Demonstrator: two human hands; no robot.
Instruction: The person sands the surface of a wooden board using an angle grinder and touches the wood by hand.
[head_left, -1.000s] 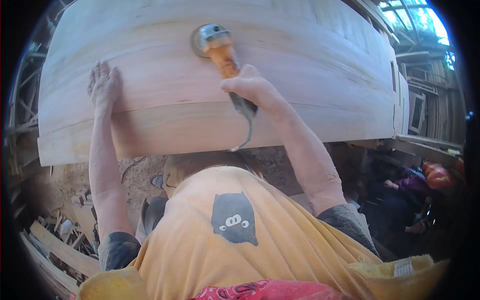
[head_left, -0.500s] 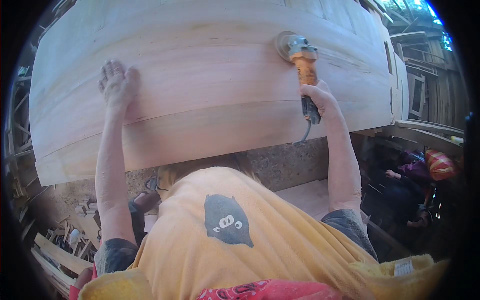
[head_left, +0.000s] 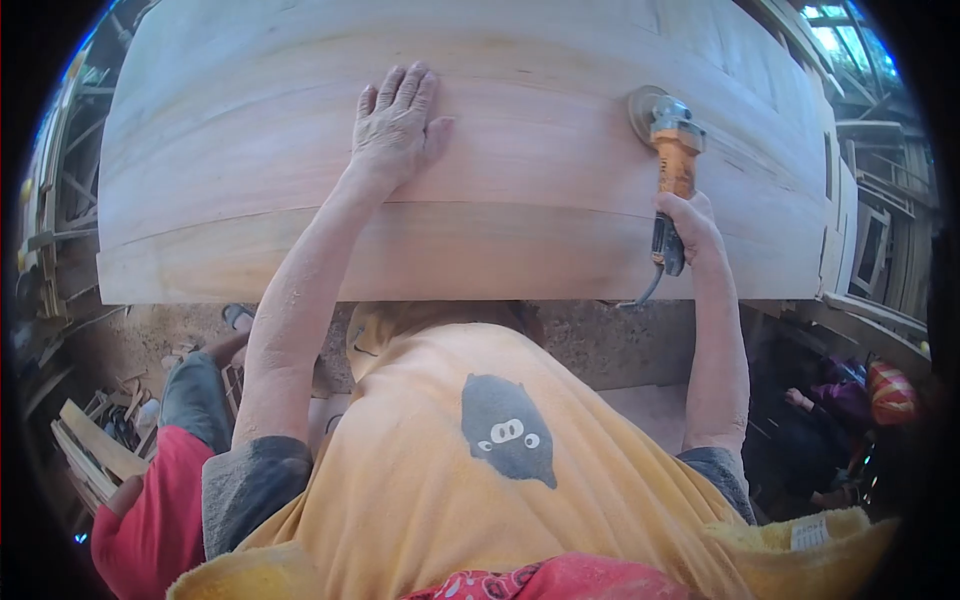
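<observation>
A broad pale wooden panel (head_left: pixel 520 240) made of joined boards lies before me. My left hand (head_left: pixel 396 125) rests palm down on it, left of the middle, with its fingers stretched out and slightly spread. In my right hand (head_left: pixel 692 225) is an orange and grey angle grinder (head_left: pixel 677 165), gripped around its dark rear handle. The grinder's round disc (head_left: pixel 650 112) is at the panel's surface on the right side; whether it spins I cannot tell. A cord (head_left: pixel 652 287) hangs from the tool's rear end past the panel's near edge.
A person in a red shirt (head_left: pixel 165 500) is close at my left, below the panel. Wood offcuts (head_left: pixel 100 440) lie on the floor there. On the right, another person (head_left: pixel 810 410) is low in the shadow beside a red and yellow checked thing (head_left: pixel 890 392). Timber (head_left: pixel 880 310) borders the panel's right end.
My left hand has slid right and away from me across the panel, nearer the grinder. The view has shifted, and the person in red at left now shows much more.
</observation>
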